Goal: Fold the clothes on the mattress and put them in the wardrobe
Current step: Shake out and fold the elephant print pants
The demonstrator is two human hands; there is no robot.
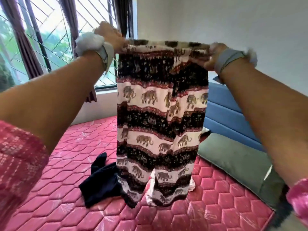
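Elephant-print trousers, banded in black, white and dark red, hang full length in front of me. My left hand grips one end of the waistband and my right hand grips the other, both raised at arm's length. The leg ends reach down to the red quilted mattress. A dark navy garment lies crumpled on the mattress just left of the trouser legs. A bit of white cloth shows behind the legs, mostly hidden.
A grey cushion lies along the mattress's right side against a blue padded headboard. A barred window with brown curtains fills the back left. A white wall stands behind. No wardrobe is in view.
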